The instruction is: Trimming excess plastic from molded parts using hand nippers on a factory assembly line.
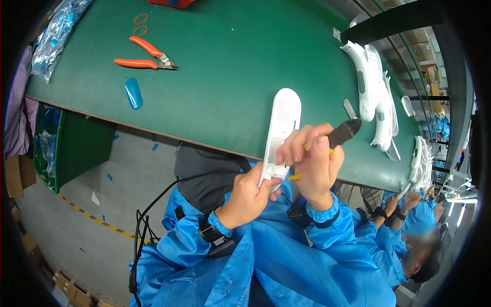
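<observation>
My left hand (249,198) is closed round the lower end of a long white plastic shell (284,110). The shell stands tilted over the table's near edge, its hollow side showing and small holes dotting its rounded upper end. My right hand (318,166) grips a slim yellow tool with a dark, wrapped-looking end (344,132). That dark end sticks out past my fingers to the upper right, and a yellow part shows below them. Its working tip is too small to make out. The right fingers are against or just beside the shell's edge.
On the green table (215,77) lie orange-handled cutters (148,55), a blue oval piece (133,93) and red rings (140,24). White shells (364,84) are piled at the right. A green bin (82,148) stands at left. Co-workers in blue sit at right.
</observation>
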Motion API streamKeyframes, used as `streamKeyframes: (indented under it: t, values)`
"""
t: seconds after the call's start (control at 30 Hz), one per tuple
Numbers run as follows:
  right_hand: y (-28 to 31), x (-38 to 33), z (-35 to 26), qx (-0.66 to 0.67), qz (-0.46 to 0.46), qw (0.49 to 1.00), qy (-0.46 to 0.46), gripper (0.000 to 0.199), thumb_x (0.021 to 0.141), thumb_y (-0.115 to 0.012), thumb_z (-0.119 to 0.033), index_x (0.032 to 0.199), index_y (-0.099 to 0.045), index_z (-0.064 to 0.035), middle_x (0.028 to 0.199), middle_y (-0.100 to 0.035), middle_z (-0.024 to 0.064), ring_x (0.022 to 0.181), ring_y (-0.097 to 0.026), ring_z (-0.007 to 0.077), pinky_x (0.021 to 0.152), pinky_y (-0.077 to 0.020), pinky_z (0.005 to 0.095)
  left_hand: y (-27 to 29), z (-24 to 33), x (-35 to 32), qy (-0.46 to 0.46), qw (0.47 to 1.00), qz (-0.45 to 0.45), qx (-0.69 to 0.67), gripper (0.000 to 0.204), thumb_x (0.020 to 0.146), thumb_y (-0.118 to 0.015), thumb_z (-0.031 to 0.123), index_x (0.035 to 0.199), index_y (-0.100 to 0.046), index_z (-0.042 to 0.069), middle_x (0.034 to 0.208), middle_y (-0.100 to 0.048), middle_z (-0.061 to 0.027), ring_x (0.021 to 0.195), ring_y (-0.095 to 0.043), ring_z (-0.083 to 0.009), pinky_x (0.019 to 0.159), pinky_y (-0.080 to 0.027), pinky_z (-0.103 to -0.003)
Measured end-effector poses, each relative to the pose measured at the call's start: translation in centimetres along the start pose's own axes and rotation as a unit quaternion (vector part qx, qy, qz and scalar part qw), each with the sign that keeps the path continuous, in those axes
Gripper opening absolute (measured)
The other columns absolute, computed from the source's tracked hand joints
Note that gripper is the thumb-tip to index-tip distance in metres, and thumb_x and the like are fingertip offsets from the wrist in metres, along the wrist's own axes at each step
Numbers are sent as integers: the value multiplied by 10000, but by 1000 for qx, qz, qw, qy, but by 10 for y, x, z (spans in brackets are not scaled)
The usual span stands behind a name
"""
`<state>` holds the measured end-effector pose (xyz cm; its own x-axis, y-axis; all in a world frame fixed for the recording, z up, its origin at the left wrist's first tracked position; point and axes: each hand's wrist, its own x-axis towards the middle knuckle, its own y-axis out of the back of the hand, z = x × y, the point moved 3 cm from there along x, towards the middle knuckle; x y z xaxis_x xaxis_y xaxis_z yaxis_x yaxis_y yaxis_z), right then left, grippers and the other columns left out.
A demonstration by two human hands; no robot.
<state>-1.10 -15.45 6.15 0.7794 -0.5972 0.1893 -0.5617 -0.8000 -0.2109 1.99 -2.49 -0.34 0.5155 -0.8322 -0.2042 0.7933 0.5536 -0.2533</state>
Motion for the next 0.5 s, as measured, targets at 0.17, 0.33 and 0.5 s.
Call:
streamKeyframes:
  t: [0.17,0.33,0.5]
  values:
    - [-2,-11,0,-7,-1,998,55,205,1037,-406,-170,918,-421,-3,697,-496,117,613,-487,172,596,-491,369,1,2,0,9,1000,0,-3,194,966,-566,88,1104,-575,-48,739,-685,-91,626,-673,-148,588,-538,-275]
    - [-2,-22,1,-8,-10,996,86,187,1025,-416,-146,912,-428,3,698,-503,118,613,-493,173,582,-484,359,2,0,0,-9,1000,-4,8,162,967,-551,67,1094,-568,-32,729,-679,-97,618,-681,-166,570,-536,-285]
    - [-10,-24,-2,-70,-43,993,87,172,1019,-430,-138,916,-436,1,702,-510,111,627,-511,169,560,-470,330,3,3,1,-18,1000,-8,13,151,961,-538,51,1086,-569,-29,724,-674,-94,625,-680,-166,579,-538,-293]
